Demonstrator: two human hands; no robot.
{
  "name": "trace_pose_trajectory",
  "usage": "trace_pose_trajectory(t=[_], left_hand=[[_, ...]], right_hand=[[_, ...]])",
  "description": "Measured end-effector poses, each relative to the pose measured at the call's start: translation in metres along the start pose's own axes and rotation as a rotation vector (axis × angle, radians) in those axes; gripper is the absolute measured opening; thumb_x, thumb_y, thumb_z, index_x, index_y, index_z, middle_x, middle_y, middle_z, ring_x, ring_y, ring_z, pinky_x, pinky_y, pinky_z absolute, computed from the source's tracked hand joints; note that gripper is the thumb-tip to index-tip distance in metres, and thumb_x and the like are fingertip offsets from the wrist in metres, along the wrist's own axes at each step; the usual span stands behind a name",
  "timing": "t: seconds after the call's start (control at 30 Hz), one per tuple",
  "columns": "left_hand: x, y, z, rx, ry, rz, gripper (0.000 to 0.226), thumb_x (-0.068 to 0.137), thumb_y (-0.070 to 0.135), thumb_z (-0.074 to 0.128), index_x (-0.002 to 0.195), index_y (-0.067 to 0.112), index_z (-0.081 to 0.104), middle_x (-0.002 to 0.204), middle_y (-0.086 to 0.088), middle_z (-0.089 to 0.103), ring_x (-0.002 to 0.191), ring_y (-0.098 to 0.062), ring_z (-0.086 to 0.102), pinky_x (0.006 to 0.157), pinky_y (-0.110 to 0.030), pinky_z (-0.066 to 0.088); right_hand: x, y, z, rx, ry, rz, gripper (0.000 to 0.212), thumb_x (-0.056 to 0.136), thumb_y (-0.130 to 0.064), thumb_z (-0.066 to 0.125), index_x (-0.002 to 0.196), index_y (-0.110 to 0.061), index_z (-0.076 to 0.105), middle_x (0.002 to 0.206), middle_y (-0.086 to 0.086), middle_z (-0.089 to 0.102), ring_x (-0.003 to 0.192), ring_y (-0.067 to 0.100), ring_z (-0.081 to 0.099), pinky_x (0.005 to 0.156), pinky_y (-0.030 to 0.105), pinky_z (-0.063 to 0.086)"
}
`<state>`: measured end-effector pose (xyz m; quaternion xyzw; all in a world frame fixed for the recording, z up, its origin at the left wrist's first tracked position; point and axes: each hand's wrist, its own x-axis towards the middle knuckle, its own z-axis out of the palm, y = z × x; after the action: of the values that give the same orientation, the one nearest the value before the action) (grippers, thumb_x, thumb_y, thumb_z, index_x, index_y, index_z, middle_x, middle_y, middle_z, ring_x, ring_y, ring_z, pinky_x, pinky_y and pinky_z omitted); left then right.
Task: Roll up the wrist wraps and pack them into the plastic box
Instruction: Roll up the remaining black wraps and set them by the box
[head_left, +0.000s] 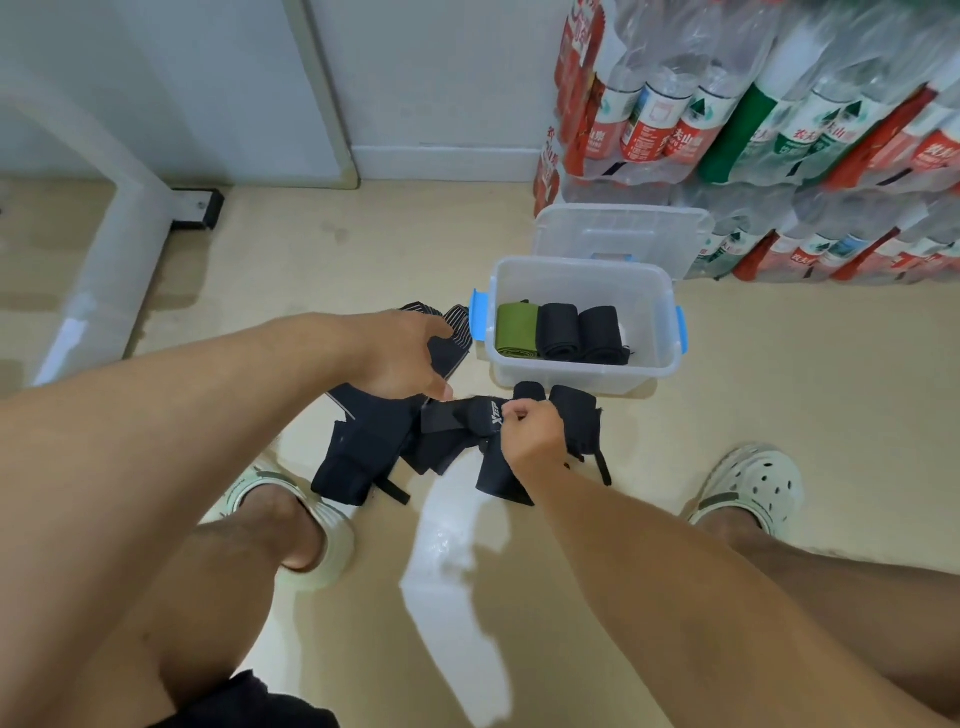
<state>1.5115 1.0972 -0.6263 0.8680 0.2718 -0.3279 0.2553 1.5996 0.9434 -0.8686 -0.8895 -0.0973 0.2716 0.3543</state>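
Note:
A clear plastic box with blue latches stands on the floor. Inside it lie three rolled wraps: a green one and two black ones. Just in front of the box, several loose black wrist wraps are heaped on the floor. My right hand pinches the end of a black wrap with white lettering, stretched flat to the left. My left hand reaches over the heap with its fingers down on black fabric at the strap's left end; its grip is hidden.
The box's clear lid leans behind it against stacked packs of bottled water at the right. A white frame leg slants at the left. My feet in pale clogs flank the heap.

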Motion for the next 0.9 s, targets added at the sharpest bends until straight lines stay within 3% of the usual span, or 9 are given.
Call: trace_pose_trajectory(t=[0.1,0.23,0.33,0.5,0.73,0.9], left_hand=[[-0.002,-0.007,-0.001,-0.003,-0.002,-0.017,0.080,0.095,0.041,0.067,0.159,0.023,0.024,0.146,0.003,0.054,0.137,-0.022,0.046,0.110,-0.032,0.034],[-0.003,-0.011,0.001,0.018,-0.015,-0.020,0.079,0.095,0.043,0.066,0.159,0.023,0.025,0.152,0.002,0.048,0.139,-0.022,0.044,0.111,-0.032,0.033],[-0.003,-0.013,0.000,0.016,-0.010,-0.017,0.078,0.094,0.044,0.066,0.158,0.024,0.027,0.149,0.002,0.051,0.136,-0.023,0.046,0.112,-0.033,0.035],[0.000,-0.016,0.000,0.024,-0.004,-0.019,0.077,0.094,0.045,0.066,0.158,0.025,0.027,0.146,0.003,0.054,0.135,-0.023,0.047,0.112,-0.034,0.036],[0.002,-0.020,0.002,0.006,-0.018,-0.025,0.077,0.095,0.043,0.066,0.158,0.024,0.027,0.141,0.004,0.058,0.132,-0.021,0.050,0.106,-0.030,0.037],[0.005,-0.022,0.002,0.000,-0.017,-0.027,0.077,0.094,0.043,0.066,0.158,0.024,0.027,0.141,0.003,0.058,0.133,-0.021,0.049,0.109,-0.031,0.037]], right_hand=[[-0.002,0.013,0.003,0.066,0.146,0.009,0.008,0.094,-0.012,0.068,0.101,-0.014,0.071,0.123,0.006,0.051,0.093,0.022,0.064,0.086,0.030,0.050],[0.002,0.023,-0.004,0.118,0.066,0.163,0.040,0.092,-0.015,0.071,0.127,-0.011,0.054,0.122,0.013,0.058,0.102,0.029,0.063,0.093,0.040,0.051],[0.008,0.016,-0.011,0.050,-0.040,0.283,0.060,0.094,-0.023,0.071,0.145,-0.011,0.040,0.126,0.015,0.062,0.118,0.035,0.059,0.089,0.037,0.045],[0.024,0.008,-0.016,-0.065,-0.088,0.402,0.051,0.095,-0.036,0.070,0.131,-0.002,0.055,0.128,0.017,0.064,0.117,0.036,0.061,0.086,0.039,0.049],[0.032,0.009,-0.018,-0.133,-0.097,0.466,0.042,0.095,-0.023,0.069,0.127,0.001,0.057,0.123,0.018,0.065,0.112,0.036,0.064,0.094,0.045,0.056],[0.029,0.006,-0.014,-0.169,-0.086,0.457,0.071,0.084,-0.050,0.078,0.132,-0.005,0.052,0.128,0.013,0.059,0.111,0.036,0.064,0.084,0.042,0.053]])
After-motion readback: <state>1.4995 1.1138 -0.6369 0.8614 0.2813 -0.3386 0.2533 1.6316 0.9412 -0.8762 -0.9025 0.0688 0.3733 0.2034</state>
